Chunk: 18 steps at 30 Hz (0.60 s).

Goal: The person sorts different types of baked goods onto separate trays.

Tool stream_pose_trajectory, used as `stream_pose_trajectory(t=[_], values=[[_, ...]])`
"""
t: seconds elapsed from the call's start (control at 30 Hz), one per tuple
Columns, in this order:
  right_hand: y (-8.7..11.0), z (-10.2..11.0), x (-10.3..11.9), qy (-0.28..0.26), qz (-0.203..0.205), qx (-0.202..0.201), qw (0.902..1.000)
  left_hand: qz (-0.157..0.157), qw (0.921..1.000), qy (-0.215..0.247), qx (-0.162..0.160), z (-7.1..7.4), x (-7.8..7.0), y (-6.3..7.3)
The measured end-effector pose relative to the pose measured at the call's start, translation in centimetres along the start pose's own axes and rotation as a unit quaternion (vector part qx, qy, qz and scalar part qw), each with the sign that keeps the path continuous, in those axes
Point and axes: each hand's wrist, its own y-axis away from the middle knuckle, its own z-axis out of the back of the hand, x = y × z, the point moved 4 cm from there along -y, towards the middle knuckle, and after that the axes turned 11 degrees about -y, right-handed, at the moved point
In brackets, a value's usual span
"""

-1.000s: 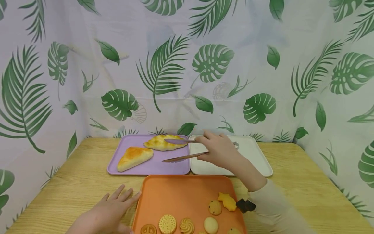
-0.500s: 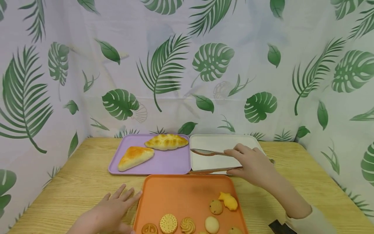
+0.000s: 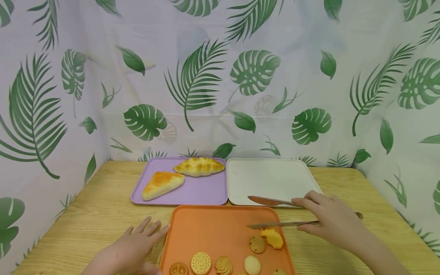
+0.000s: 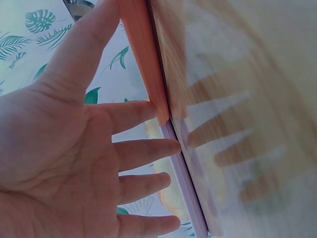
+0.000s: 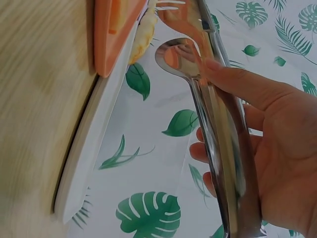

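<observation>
My right hand (image 3: 330,217) holds metal serving tongs (image 5: 218,114) between thumb and fingers, their arms spread with nothing between the tips. One tip looks like a spoon and the other like a fork in the right wrist view. In the head view the tongs reach over the front of the white tray (image 3: 271,179) and the right side of the orange tray (image 3: 209,221). A yellow fish-shaped cookie (image 3: 274,240) lies just below the lower tip. My left hand (image 3: 127,248) has its fingers spread and touches the orange tray's left edge.
Several cookies, among them a round dotted biscuit (image 3: 201,263) and a swirl cookie (image 3: 224,264), lie on the orange tray's near half. Behind, a purple tray (image 3: 203,191) holds a triangular bread (image 3: 162,186) and a braided bread (image 3: 199,167). A leaf-print cloth (image 3: 206,76) hangs behind the table.
My right hand has carried the tongs from above the purple tray rightward and nearer, to the orange tray's right side. My left hand keeps its place at the tray edge.
</observation>
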Motion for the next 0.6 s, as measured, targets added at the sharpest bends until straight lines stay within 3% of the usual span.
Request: stream_pose_trajectory(t=[0.17,0.33,0.6], values=[[1.4,0.1,-0.8,-0.006,-0.005,0.014,0.9999,0.000,1.0000,0.002,-0.001,0.0,0.0,0.0],[2.1,0.0,-1.6,-0.038,-0.027,0.071,0.9964,-0.002,1.0000,0.002,-0.003,-0.1,0.2,-0.1],[2.6,-0.2,-2.1,-0.075,0.010,0.081,0.9939,-0.011,0.9999,0.005,-0.007,-0.1,0.0,-0.1]])
